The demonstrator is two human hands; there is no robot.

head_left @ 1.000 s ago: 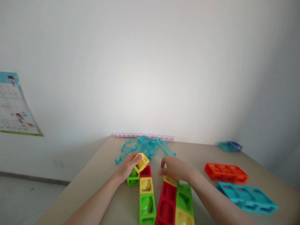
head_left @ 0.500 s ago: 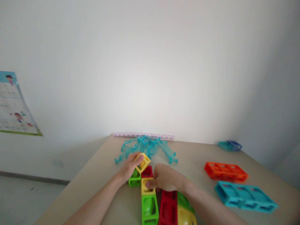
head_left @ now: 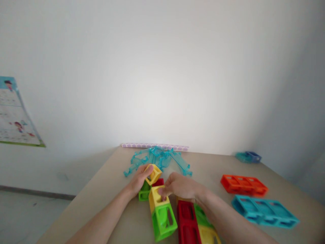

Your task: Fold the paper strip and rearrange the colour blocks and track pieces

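My left hand (head_left: 138, 181) is closed on a small yellow cube block (head_left: 154, 176) with hollow sides, held tilted. Below it sit a green block (head_left: 144, 192) and a red block (head_left: 158, 182), both partly hidden. My right hand (head_left: 182, 186) pinches the rim of another yellow block (head_left: 155, 197), its thumb at the opening. A bright green block (head_left: 164, 220) is joined to the near side of that yellow block, and the pair is tilted up. Beneath my right wrist lie red blocks (head_left: 187, 220), beside green and yellow ones (head_left: 207, 232).
Clear blue track-like pieces (head_left: 158, 157) lie in a heap behind my hands, near a purple patterned strip (head_left: 154, 146) by the wall. To the right are an orange three-cell frame (head_left: 243, 185), a teal one (head_left: 265, 210) and a dark blue piece (head_left: 253, 157).
The yellow and green pair under my right hand has tilted up and come away from the red block behind it. The red blocks have shifted slightly right. My left hand has barely moved.
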